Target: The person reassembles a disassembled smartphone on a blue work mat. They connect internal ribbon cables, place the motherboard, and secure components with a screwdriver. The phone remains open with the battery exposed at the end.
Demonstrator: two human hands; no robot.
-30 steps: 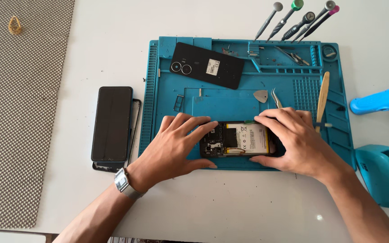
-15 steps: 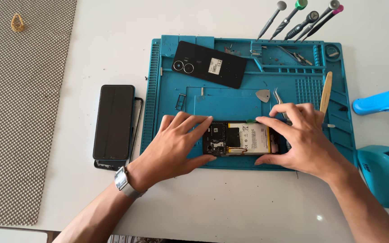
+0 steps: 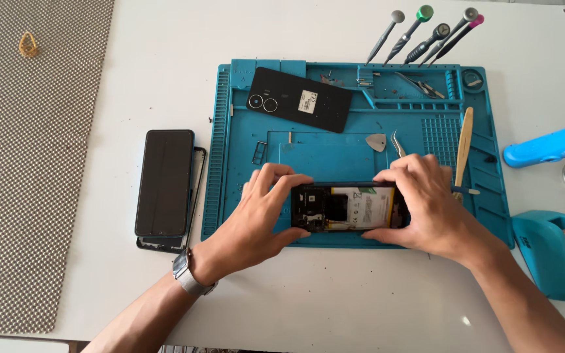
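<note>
While both hands gripped it from opposite ends, the opened phone point(image 3: 348, 208) lay lengthwise on the near part of the blue repair mat point(image 3: 243, 196), its back removed so the battery and dark circuit area faced up. The left hand point(image 3: 256, 219) held the end with the circuitry, its fingers point(image 3: 281, 178) curled over the far edge and the thumb under the near one; the right hand point(image 3: 426, 209) clasped the battery end the same way. Both sets of fingers were narrowly closed on the phone's frame, a grip that seemed meant to steady the body from both sides without touching the exposed parts.

The removed black back cover point(image 3: 299, 99), with its two camera rings, rested at an angle on the far left of the mat, apparently set there to stay out of the way. A grey triangular pick point(image 3: 376, 141) and metal tweezers point(image 3: 398, 144) lay just beyond the right hand, and a wooden spudger point(image 3: 463, 147) stood along the mat's right side, all within easy reach. Four screwdrivers point(image 3: 426, 31) fanned out past the mat's far edge. Left of the mat, a second dark phone point(image 3: 165, 182) lay screen up on the white worktop point(image 3: 335, 301), atop a loose frame. A grey textured mat point(image 3: 31, 163) covered the far left, with a small yellow object point(image 3: 28, 44) on it. A blue tape dispenser point(image 3: 554, 255) sat at the right, a blue tube point(image 3: 550, 144) beyond it. A wristwatch point(image 3: 188, 274) showed on the left wrist.
</note>
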